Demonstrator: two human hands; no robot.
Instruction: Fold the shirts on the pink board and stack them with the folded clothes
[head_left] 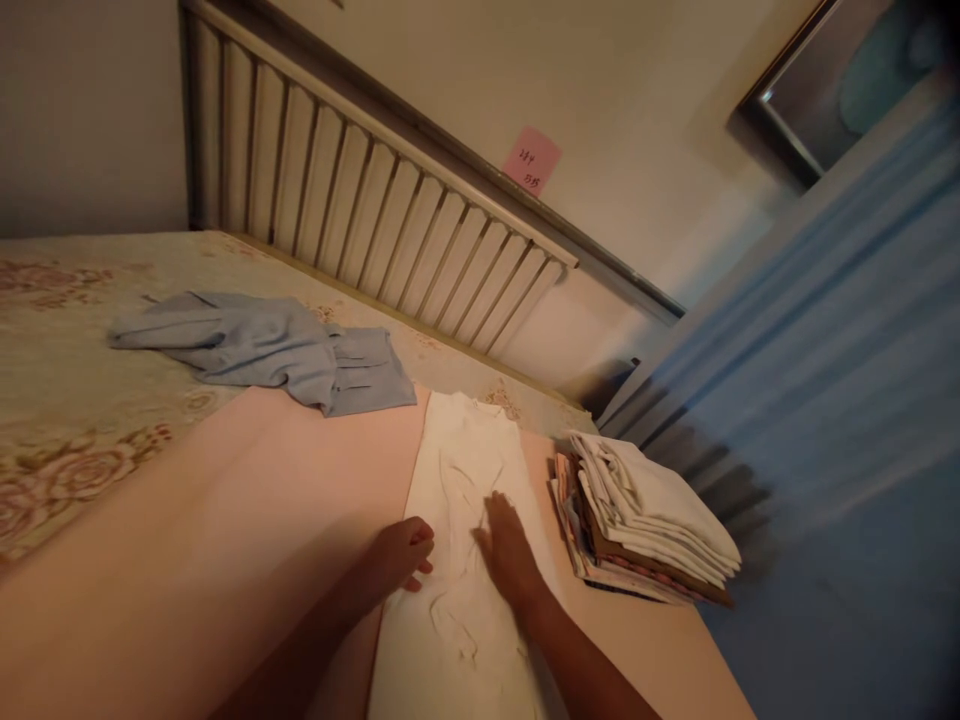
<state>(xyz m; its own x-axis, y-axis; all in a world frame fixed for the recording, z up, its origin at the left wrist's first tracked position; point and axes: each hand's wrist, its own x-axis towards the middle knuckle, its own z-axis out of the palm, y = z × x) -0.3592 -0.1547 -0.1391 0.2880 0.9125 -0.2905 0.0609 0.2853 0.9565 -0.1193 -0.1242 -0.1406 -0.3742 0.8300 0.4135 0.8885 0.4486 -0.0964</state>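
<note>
A long cream-white garment (465, 455) is spread in a narrow strip on the pink sheet (262, 480), with creases down its middle. My right hand (508, 550) rests on its right half, fingers stretched towards the far end and thumb apart. Over the garment's left edge is my left hand (409, 553), fingers loosely bent and spaced, holding nothing that I can see. Whether its fingertips touch the cloth is unclear. The near end of the garment runs out of the bottom of the view.
A stack of folded clothes (652, 510) stands at the right, cream pieces on top. A rumpled grey-blue garment (277, 350) lies at the back left on the floral cover (82, 480). Behind are a radiator (375, 200) and, rightward, a blue curtain (847, 380).
</note>
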